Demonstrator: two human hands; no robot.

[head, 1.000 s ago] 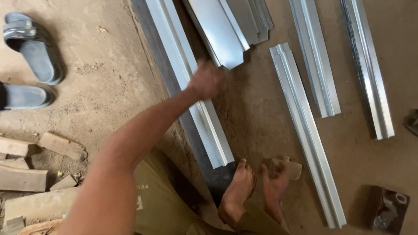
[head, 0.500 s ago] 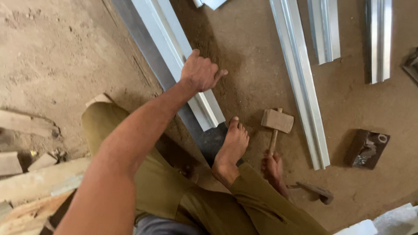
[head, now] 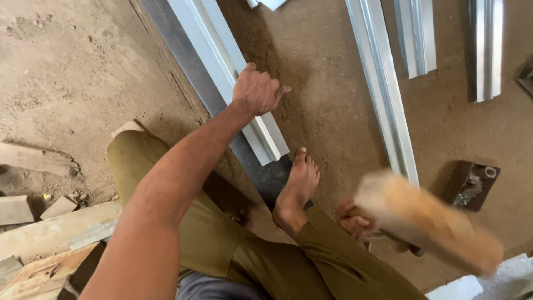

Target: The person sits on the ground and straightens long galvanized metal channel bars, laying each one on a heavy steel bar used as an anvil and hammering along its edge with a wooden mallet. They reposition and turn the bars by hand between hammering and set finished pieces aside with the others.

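My left hand (head: pixel 258 89) grips a long light-grey metal channel (head: pixel 214 47), fingers curled over its right edge near its cut end. The channel lies along a dark steel bar (head: pixel 189 72) on the dirt floor. My left foot (head: pixel 297 189) stands on the near end of that bar. A wooden mallet (head: pixel 400 205) is in the air at the lower right, heavily blurred by motion. My right hand (head: pixel 474 250) is lost in the same blur, closed on the mallet as far as I can see.
More metal channels lie on the floor to the right (head: pixel 383 94), (head: pixel 416 39), (head: pixel 486 50). A dark metal block (head: pixel 472 183) sits at the right. Wood scraps (head: pixel 33 161) and planks (head: pixel 55 233) are piled at the left, and a white block (head: pixel 461 289) lies at the bottom right.
The mallet has left the floor beside my foot and is now raised and blurred. My left hand has stayed on the channel. The view has shifted down towards my legs.
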